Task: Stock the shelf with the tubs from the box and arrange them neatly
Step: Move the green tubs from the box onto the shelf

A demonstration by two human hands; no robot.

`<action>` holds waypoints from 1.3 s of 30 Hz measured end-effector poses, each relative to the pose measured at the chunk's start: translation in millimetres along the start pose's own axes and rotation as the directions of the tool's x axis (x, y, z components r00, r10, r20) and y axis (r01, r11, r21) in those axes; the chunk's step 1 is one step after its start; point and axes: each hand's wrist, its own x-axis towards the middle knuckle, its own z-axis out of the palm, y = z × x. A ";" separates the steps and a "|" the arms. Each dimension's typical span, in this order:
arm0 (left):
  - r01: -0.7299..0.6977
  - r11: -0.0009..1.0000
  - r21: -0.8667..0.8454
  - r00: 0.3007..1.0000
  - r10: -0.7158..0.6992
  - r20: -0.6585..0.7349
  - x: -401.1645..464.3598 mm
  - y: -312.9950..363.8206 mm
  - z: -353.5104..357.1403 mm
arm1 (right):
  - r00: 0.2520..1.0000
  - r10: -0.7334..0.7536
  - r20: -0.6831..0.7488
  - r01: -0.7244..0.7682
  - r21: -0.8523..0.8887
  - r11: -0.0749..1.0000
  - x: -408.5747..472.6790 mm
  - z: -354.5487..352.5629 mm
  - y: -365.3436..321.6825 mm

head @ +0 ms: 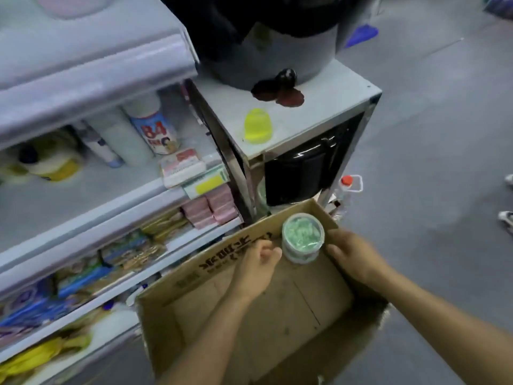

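Both our forearms reach into the open cardboard box (249, 315), where one clear tub (303, 240) of green contents stands upright in the far corner. Our left hand (256, 266) touches its left side with loosely curled fingers; our right hand (355, 258) cups its right, neither clearly gripping. We judge the shelf (97, 195) lies up and left, the box wall between.

Single head-worn, wide-angle view, looking forward and steeply down from above the person's forearms. It sits close over the open cardboard box (249, 315) at lower centre. Shelf (91, 207) tiers run along the left edge; a metal stand (311, 107) occupies upper centre; grey floor (444, 162) fills the right side.
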 end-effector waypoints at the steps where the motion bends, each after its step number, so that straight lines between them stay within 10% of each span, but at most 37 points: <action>1: 0.033 0.999 -0.015 0.999 -0.033 0.018 14.4 -3.4 10.2 | 0.998 0.060 0.017 -0.060 0.020 0.998 7.5 12.4 14.8; 6: 0.139 0.990 -0.034 0.990 -0.138 0.043 83.9 -19.4 54.6 | 0.933 0.330 0.141 -0.350 0.153 0.924 45.9 73.6 75.6; 11: 0.036 0.952 0.304 0.999 -0.037 -0.001 124.6 -39.6 86.4 | 0.863 0.468 0.191 -0.505 0.323 0.800 85.9 114.8 100.3; 18: 0.173 0.937 -0.303 0.984 -0.176 0.018 136.7 -52.4 93.1 | 0.724 0.608 0.327 -0.627 0.680 0.381 115.8 147.6 89.3; 26: 0.267 0.781 -0.565 0.954 -0.296 0.042 80.9 -78.7 34.4 | 0.724 0.650 0.233 -0.621 0.632 0.464 107.2 131.6 67.3; 39: 0.182 0.761 -0.623 0.934 -0.331 -0.132 -65.7 -41.2 -114.8 | 0.936 0.322 0.140 -0.339 0.596 0.727 5.2 6.8 -79.2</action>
